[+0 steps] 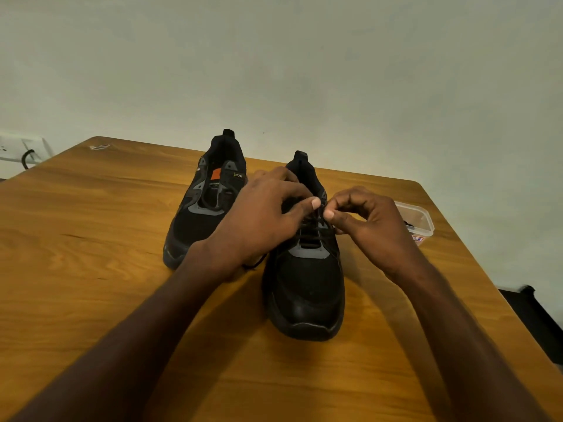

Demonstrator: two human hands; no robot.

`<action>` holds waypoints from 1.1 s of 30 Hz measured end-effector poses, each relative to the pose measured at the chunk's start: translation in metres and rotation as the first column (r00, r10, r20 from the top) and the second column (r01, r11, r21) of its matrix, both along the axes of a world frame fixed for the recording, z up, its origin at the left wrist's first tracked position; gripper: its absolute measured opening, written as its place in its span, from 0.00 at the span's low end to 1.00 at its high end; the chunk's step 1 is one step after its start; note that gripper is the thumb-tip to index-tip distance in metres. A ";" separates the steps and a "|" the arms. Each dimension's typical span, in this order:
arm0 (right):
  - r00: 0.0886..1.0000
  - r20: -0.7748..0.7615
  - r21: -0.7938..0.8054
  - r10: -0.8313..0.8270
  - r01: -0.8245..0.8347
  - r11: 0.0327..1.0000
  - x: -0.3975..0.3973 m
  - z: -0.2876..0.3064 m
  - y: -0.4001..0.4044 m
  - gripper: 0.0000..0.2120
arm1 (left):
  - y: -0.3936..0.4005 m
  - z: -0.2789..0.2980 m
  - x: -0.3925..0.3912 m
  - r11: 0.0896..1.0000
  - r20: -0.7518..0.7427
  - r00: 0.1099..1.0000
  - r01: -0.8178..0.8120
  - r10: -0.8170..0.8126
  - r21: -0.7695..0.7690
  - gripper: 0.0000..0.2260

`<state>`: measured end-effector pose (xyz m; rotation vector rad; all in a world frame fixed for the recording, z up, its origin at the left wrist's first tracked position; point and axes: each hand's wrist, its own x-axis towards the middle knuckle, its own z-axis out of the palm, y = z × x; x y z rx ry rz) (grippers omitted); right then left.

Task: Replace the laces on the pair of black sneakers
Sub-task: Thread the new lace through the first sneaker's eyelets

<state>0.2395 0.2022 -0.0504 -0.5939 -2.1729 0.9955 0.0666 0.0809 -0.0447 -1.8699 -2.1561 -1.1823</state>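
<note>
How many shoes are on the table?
2. The left sneaker stands farther back on the wooden table, untouched. The right sneaker is nearer, with the left hand and right hand pinching its lace. None seem hidden.

1. The nearer sneaker (304, 281) is black with grey trim at the eyelets. It stands upright on the wooden table (91, 239), toe toward the near edge, and a black lace (313, 231) crosses its lower eyelets.
2. The farther sneaker (202, 208), just left of the nearer sneaker and farther back, stands upright, its orange insole showing.
</note>
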 end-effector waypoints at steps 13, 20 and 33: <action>0.949 -0.157 0.071 -0.272 0.286 0.956 -0.005 -0.001 -0.001 0.10 | 0.000 0.002 -0.014 0.998 0.166 0.985 0.029 -0.037 0.051 0.15; 0.959 -0.109 -0.065 -0.261 0.255 0.965 -0.006 0.000 -0.002 0.05 | -0.001 0.003 -0.017 0.998 0.204 0.978 0.020 -0.032 0.059 0.14; 0.998 0.054 -0.025 -0.023 0.025 0.999 -0.005 0.002 -0.007 0.05 | -0.002 0.004 -0.017 0.998 0.220 0.975 0.026 -0.038 0.056 0.14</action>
